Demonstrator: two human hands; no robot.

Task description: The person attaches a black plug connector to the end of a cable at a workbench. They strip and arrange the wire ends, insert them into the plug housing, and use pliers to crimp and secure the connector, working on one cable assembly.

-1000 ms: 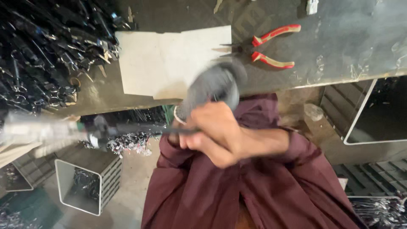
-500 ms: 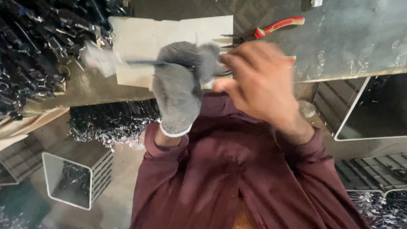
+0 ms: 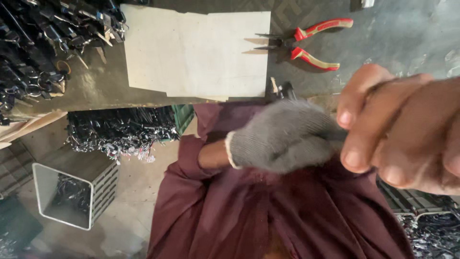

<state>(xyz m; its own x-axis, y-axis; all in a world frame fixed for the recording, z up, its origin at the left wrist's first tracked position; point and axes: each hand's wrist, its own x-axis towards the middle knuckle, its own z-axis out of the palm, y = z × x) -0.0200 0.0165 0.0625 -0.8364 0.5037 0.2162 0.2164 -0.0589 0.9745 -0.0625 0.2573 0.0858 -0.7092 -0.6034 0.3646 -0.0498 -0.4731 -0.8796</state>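
Closest to the camera, your bare right hand (image 3: 407,139) has its fingers (image 3: 357,98) curled together around something thin and dark that barely shows, while your gloved left hand (image 3: 282,136) is closed just beside it, touching, apparently bracing the same piece so both hands share the hold; what it is I cannot tell. Its long axis seems to run left to right between the two hands; farther off, the red-handled pliers (image 3: 306,43) lie on the surface (image 3: 393,33), handles pointing right, beside a pale sheet (image 3: 196,50).
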